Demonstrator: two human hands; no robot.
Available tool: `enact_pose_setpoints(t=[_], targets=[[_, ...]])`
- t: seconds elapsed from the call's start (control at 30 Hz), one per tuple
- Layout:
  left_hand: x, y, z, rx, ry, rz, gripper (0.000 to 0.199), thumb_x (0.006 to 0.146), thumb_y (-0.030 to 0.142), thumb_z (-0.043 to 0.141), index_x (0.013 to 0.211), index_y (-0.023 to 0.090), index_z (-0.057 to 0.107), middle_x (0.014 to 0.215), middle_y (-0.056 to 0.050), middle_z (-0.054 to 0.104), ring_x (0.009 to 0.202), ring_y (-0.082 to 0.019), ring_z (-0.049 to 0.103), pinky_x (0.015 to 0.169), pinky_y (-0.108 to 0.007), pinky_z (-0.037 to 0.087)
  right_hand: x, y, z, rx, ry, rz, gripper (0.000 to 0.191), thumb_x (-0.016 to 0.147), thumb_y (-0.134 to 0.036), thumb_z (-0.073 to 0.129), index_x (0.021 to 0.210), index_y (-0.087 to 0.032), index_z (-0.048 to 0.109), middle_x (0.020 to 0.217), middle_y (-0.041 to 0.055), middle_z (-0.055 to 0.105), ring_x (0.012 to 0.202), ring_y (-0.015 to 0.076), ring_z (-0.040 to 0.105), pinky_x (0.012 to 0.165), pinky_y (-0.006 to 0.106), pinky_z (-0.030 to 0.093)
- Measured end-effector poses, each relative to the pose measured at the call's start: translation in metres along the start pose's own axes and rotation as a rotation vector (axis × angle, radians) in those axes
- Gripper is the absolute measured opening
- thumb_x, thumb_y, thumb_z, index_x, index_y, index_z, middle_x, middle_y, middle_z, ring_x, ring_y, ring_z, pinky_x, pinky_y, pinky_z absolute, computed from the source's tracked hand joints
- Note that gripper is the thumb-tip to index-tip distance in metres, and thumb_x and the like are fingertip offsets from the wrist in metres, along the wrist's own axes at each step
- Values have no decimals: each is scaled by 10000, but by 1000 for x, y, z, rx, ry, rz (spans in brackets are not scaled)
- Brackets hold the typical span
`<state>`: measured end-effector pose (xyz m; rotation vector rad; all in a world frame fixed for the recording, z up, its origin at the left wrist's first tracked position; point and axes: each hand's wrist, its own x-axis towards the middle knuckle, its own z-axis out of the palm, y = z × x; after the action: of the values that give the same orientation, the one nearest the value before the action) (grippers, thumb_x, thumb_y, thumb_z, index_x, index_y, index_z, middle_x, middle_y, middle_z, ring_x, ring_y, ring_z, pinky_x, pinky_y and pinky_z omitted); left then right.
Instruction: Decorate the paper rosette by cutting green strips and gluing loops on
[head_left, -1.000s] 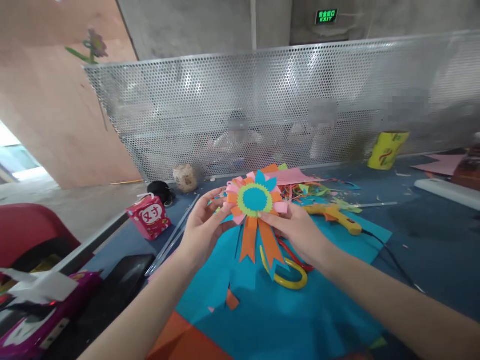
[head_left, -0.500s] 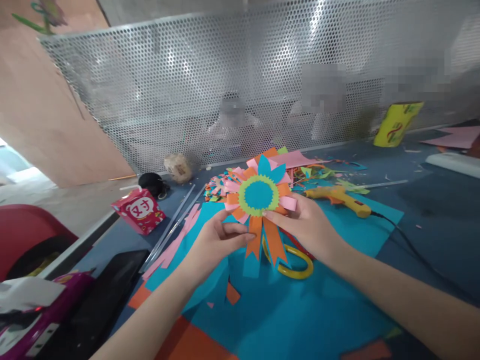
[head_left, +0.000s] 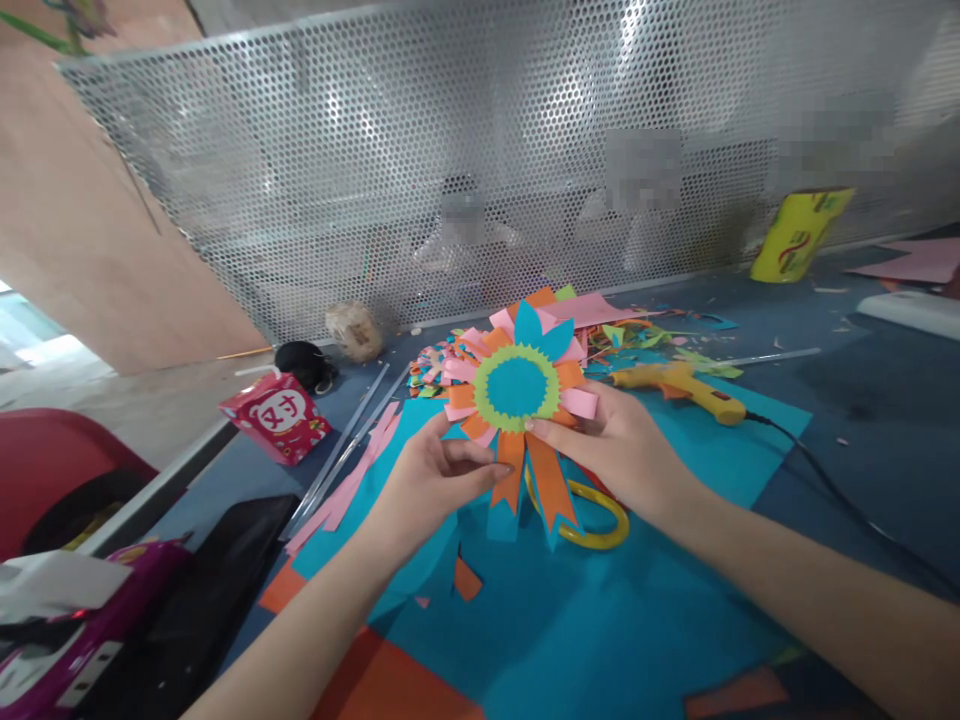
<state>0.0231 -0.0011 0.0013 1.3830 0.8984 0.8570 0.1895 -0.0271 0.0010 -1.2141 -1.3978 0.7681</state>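
Note:
A paper rosette point(head_left: 517, 388) is held up between my two hands, its round blue centre ringed in jagged green. Orange and pink loops circle it, two blue petals stick up at the top, and orange and blue tails hang below. My right hand point(head_left: 607, 440) grips its right edge, thumb across the front. With thumb and fingers, my left hand point(head_left: 442, 475) pinches the left tail. Behind the tails, yellow-handled scissors point(head_left: 611, 530) lie partly hidden on blue paper point(head_left: 622, 620).
Right of the rosette lies a yellow glue gun point(head_left: 690, 390) with its cord. Paper scraps point(head_left: 630, 335) are heaped behind. At left are clear glue sticks point(head_left: 337, 455), a red drink carton point(head_left: 277, 415), a black phone point(head_left: 217, 570) and a purple power strip point(head_left: 112, 630). A perforated metal screen point(head_left: 450, 130) stands behind.
My hands keep the same hold on the rosette. The view has shifted slightly, and the rosette's tails hang a little differently in front of the scissors.

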Motion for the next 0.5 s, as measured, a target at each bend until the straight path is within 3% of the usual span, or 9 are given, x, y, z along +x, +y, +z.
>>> enact_pose_setpoints(t=[0.27,0.5], targets=[[-1,0,-2,-36,-68,16,524,585,119,698,1046,187,459,755,-5,643,764,-177,623,649,-280,488,0,2,-1,48,-6,-6,161,699,-321,592,782,-189,550,703,16,595,743,188,585,659,315,482],[-3,-2,-1,18,-101,-47,556,589,144,697,1085,194,450,647,19,630,605,-139,617,568,-239,462,0,1,-3,157,-13,-5,135,705,-296,590,691,-202,493,738,12,597,745,172,587,697,310,493]])
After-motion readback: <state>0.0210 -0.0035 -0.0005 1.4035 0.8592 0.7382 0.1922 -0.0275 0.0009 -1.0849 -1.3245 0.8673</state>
